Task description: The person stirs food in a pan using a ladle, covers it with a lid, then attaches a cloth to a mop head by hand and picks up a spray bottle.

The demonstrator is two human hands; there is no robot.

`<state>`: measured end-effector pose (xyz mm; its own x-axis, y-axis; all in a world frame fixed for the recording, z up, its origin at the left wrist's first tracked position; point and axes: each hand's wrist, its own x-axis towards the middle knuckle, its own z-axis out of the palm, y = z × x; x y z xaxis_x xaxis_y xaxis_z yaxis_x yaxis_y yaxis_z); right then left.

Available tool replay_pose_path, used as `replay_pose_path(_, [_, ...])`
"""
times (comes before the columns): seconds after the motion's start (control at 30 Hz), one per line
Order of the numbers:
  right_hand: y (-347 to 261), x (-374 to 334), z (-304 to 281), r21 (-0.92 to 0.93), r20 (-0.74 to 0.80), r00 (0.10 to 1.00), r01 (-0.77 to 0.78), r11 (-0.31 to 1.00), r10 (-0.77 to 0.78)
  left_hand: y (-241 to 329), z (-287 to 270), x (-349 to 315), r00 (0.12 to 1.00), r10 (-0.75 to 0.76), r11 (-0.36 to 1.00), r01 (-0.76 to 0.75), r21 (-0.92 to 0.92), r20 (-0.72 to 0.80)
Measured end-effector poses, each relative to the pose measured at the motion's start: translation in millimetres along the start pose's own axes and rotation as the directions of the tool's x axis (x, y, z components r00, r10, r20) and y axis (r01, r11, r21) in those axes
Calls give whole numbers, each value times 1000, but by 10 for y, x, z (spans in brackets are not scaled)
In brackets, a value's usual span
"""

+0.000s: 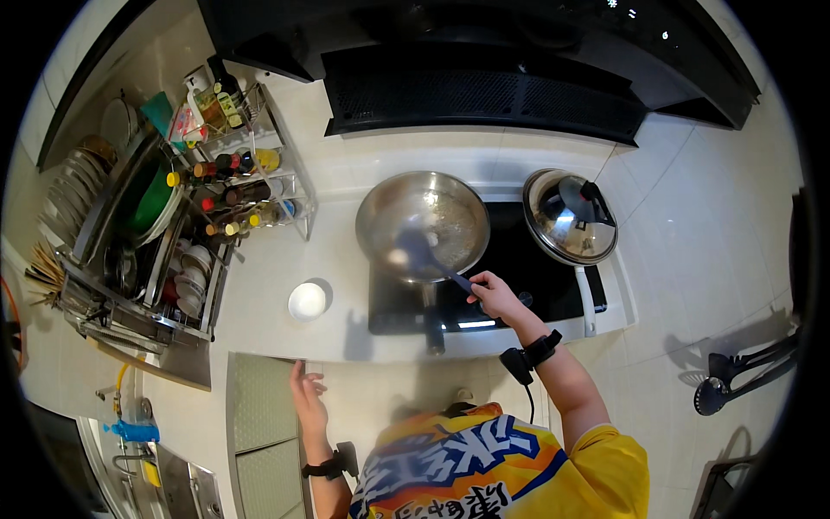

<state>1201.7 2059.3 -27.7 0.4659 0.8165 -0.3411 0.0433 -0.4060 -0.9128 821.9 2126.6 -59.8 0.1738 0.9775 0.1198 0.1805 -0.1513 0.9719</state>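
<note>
My right hand (497,297) grips the handle of a dark blue-grey spatula (418,247), whose broad head is down inside a steel wok (376,203). Something wet and glistening lies on the wok's right side, and a small pale lump shows beside the spatula head; I cannot make out what either is. The wok stands on the left of a black cooktop (506,238), its dark handle pointing toward me. My left hand (308,400) hangs by the counter's front edge, fingers apart, holding nothing. A white bowl (307,301) with white contents sits on the counter left of the wok.
A lidded pan (571,216) stands on the cooktop's right, handle toward me. At left are a rack of bottles (246,177) and a dish rack (147,259). An open drawer (259,406) lies beside my left hand. A black range hood (484,95) overhangs the back.
</note>
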Motion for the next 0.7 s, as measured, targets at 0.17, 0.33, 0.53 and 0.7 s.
replay_pose_path(0.17, [-57,-25,-16,290,75,988,-154,945,138,16,-14,-27,999,-47,998,47,29,-6])
replay_pose_path(0.33, [-40,-238,-48,359,24,977,-206,910,211,22,-28,-126,998,-58,994,54,95,38])
replay_pose_path(0.53, [-22,-385,-147,398,37,972,-229,888,234,-34,-9,-209,989,-125,979,110,172,77])
replay_pose_path(0.7, [-47,-452,-177,324,-5,977,-198,925,211,-115,67,-146,989,-80,975,51,217,128])
